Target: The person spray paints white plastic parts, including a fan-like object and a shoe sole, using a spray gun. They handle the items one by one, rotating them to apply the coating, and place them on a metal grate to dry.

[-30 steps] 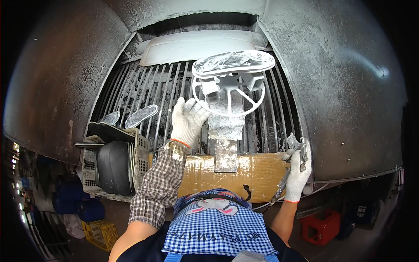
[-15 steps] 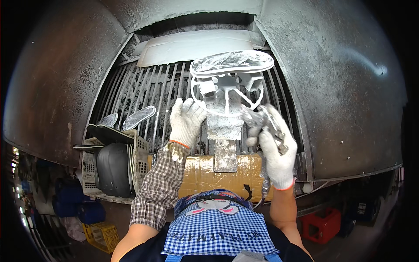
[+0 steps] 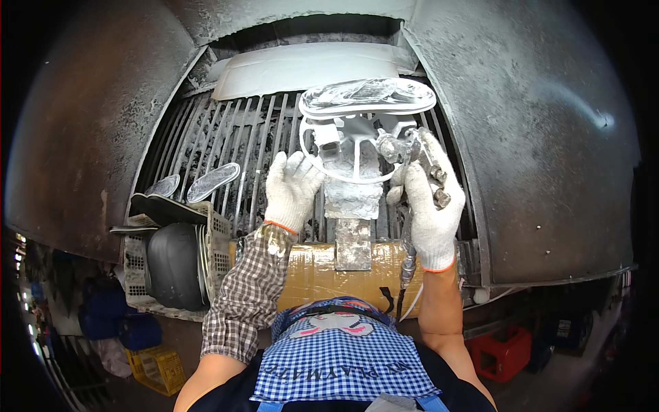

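Note:
A white-rimmed shoe sole, wrapped in clear film over its upper face, lies across a white-coated spoked ring on a crusted stand. My left hand, in a white knit glove, is at the ring's left edge with fingers stretched out; it grips nothing, and its fingertips seem to touch the rim. My gloved right hand is closed round a metal spray gun, whose front end points toward the ring just below the sole. A hose hangs from the gun.
Metal bars form the bench, with dark side panels around it. A pale board lies at the back. At left, a crate holds dark soles and a black rounded piece; two film-covered soles lie beyond it. Brown-taped padding edges the front.
My right hand has brought the spray gun up and left, closer to the ring and sole. My left hand stays almost in place. The view has shifted slightly.

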{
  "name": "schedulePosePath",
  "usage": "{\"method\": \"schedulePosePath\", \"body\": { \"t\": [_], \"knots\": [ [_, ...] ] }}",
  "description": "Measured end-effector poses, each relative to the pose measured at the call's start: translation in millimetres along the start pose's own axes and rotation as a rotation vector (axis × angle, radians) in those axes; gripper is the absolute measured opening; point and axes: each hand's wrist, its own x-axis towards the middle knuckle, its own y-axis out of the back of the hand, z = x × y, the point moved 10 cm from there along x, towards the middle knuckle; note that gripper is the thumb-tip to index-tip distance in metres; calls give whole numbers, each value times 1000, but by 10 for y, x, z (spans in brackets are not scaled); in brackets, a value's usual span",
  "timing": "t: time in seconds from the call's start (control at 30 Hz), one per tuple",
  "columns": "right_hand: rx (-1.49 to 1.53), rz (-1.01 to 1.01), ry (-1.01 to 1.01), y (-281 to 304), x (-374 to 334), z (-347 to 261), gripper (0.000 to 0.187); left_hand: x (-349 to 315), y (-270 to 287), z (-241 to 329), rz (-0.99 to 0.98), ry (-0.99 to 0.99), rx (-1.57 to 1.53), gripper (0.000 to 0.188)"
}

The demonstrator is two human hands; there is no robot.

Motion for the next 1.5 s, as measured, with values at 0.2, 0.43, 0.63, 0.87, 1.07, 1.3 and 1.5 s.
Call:
{"method": "schedulePosePath", "body": {
  "t": [0.2,0.43,0.63,0.87,1.07,1.3,1.5],
  "knots": [
    [67,83,-30,204,-5,18,52,37,1,0,-44,8,-10,79],
    [23,179,-26,456,-25,-5,50,33,39,29,-1,-11,-15,75],
    [118,249,11,697,-132,-38,55,-159,60,156,138,-130,114,68],
    [23,304,-111,1014,-468,253,57,-640,-648,-305,-164,-81,207,28],
    [-148,324,-212,1175,-819,508,53,-208,-1288,-698,-131,26,-7,50],
    [-318,341,-183,1314,-1073,615,55,357,-1644,-875,-62,69,13,45],
    [-318,257,-212,1214,-1215,868,56,347,-1542,-843,232,101,-19,38]
  ]
}}
